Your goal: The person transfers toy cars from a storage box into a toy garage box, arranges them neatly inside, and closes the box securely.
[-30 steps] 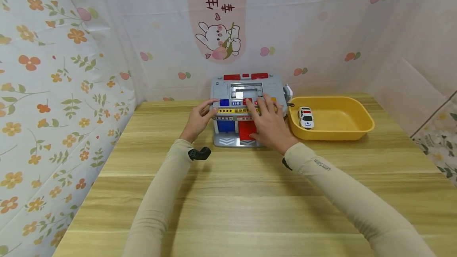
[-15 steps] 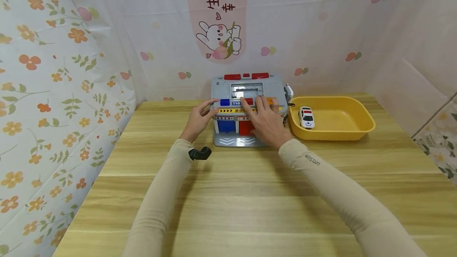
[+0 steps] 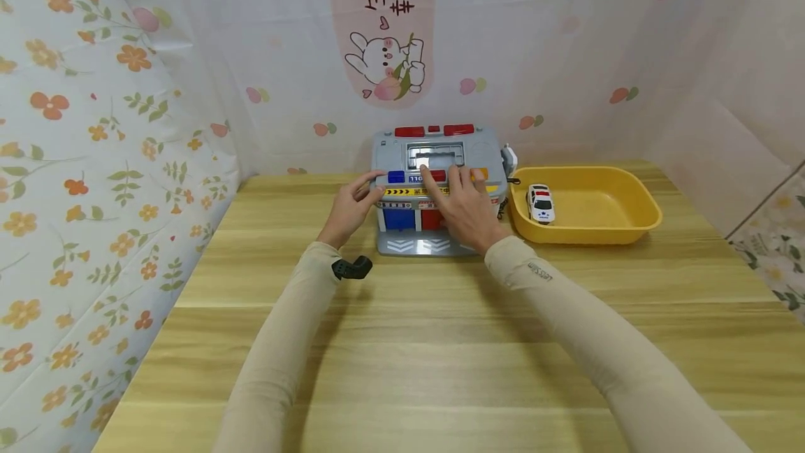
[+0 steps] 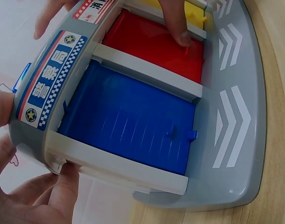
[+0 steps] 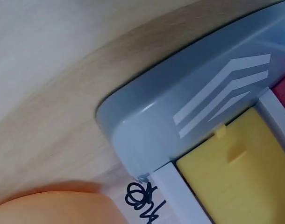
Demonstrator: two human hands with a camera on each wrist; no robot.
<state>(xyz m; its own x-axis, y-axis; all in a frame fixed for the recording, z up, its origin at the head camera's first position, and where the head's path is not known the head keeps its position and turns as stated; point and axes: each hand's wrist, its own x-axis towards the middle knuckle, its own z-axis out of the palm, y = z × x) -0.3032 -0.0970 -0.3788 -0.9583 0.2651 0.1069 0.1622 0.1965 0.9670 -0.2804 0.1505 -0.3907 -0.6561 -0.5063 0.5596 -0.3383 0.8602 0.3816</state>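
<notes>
Toy garage [image 3: 409,191] stands upright at the far side of the table [image 3: 409,341], front facing near. Blue door [image 4: 131,119], red door [image 4: 152,46] and yellow door [image 5: 259,186] all appear closed, left to right.

Left hand [image 3: 347,212]: pinching the garage's left upper corner, fingers on the top edge, thumb beneath on the left side. Right hand [image 3: 468,212]: fingers spread over the front of the roof, index tip just left of the red button [image 3: 438,175]; thumb in front of the red door, on or just beside its small tab. Cannot tell whether any button is pressed.

Step in hand (judgement): left steadies the body while right works at the red door and button. The next move would seem to call for a firm left hold and a light, separate action of right thumb or index, so the base does not slide.

Right of the garage, just beside it: yellow basin [image 3: 600,205], white toy police car [image 3: 541,203] inside at its left end. Black coiled cord [image 5: 145,198] at the garage's right side.
</notes>
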